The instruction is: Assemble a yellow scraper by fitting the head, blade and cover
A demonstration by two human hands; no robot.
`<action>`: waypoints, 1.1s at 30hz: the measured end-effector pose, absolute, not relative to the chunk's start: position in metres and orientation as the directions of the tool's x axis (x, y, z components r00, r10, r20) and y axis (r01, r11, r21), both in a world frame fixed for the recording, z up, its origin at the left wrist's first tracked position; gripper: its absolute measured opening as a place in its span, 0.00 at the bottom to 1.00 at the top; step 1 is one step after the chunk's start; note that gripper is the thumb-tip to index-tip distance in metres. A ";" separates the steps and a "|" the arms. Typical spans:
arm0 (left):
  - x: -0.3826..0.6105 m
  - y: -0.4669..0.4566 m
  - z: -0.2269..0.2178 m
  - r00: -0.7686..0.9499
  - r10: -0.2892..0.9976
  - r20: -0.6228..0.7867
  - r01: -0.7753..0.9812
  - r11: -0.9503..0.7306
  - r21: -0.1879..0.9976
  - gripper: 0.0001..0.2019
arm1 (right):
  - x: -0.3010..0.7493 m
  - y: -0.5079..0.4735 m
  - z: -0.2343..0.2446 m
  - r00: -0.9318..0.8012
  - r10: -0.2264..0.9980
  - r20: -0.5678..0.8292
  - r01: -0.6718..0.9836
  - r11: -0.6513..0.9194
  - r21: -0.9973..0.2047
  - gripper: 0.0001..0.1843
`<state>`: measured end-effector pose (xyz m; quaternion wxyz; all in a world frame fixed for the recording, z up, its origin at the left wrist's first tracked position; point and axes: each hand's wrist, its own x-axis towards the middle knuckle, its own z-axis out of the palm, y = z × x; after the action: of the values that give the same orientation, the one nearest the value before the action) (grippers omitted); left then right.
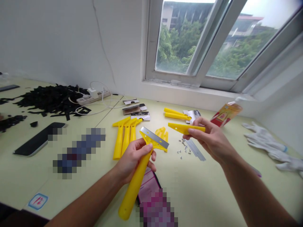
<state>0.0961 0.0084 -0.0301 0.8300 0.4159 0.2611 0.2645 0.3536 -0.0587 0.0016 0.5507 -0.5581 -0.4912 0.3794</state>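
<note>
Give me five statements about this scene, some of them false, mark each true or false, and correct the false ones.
1. The left hand grips a yellow plastic scraper with a metal blade. True.
2. The right hand holds a loose blade. False: it holds a flat yellow plastic piece.
3. White gloves lie at the right of the table. True.
4. The small screws sit in a tray. False: they lie loose on the tabletop.
5. Black scraps are heaped left of a power strip. True.

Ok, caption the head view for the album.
Left hand grips a yellow scraper with steel blade; right hand holds a yellow plastic piece.
</note>
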 end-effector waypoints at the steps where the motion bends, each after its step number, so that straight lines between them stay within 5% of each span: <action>1: 0.096 0.009 -0.030 0.724 0.657 -0.209 -0.226 0.512 0.828 0.15 | 0.355 -0.059 0.002 0.223 0.967 0.124 0.141 0.094 -0.986 0.30; 11: 0.096 0.007 -0.030 0.732 0.650 -0.204 -0.178 0.472 0.863 0.17 | 0.329 -0.064 0.008 0.016 0.978 0.206 0.248 0.196 -0.949 0.25; 16: 0.096 0.005 -0.030 0.734 0.647 -0.207 -0.166 0.466 0.869 0.17 | 0.319 -0.067 0.010 0.060 0.970 0.235 0.293 0.208 -0.933 0.19; 25: 0.100 0.001 -0.030 0.748 0.636 -0.191 -0.161 0.453 0.877 0.19 | 0.296 -0.070 0.018 0.130 0.930 0.344 0.640 0.187 -0.746 0.15; 33: 0.101 -0.001 -0.030 0.749 0.638 -0.179 -0.179 0.455 0.872 0.18 | 0.273 -0.066 0.011 0.165 0.950 0.265 0.660 0.094 -0.746 0.13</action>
<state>0.1007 -0.0008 -0.0301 0.8153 0.4580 0.2505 0.2505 0.2726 -0.0663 0.0113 0.4023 -0.6485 -0.6205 0.1805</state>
